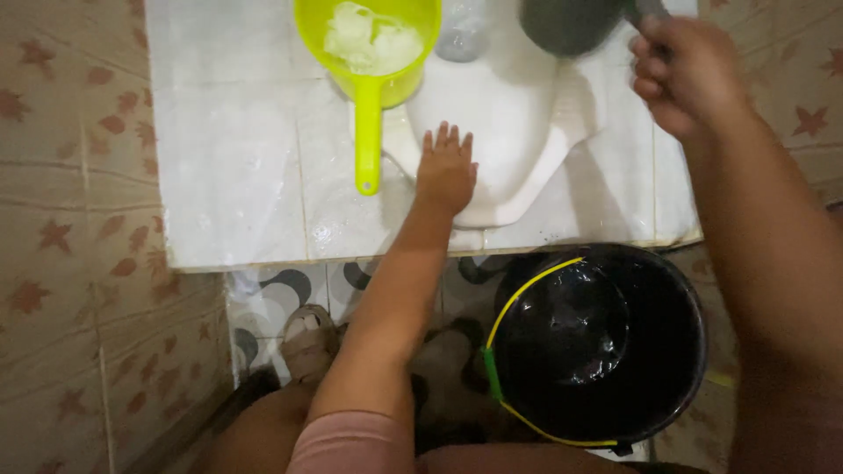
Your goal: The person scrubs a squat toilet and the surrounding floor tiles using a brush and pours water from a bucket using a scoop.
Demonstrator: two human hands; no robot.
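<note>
Clenched tight, the right hand (685, 75) has its grip around the handle of a dark scoop (571, 25), lifted over the white squat toilet pan (509, 123) so it hangs above the bowl. Biggest thing down here is the raised white tiled platform (237, 167) carrying the pan. Just below its edge, on the patterned floor, sits a black bucket (606, 342) with a yellow bail, water glinting inside, close under the scooping arm. Left hand (446, 171) lies flat, fingers spread, grasping nothing, pressed on the pan's rim as if to steady it. Beside it rests a lime-green dipper (369, 53), handle pointing back.
</note>
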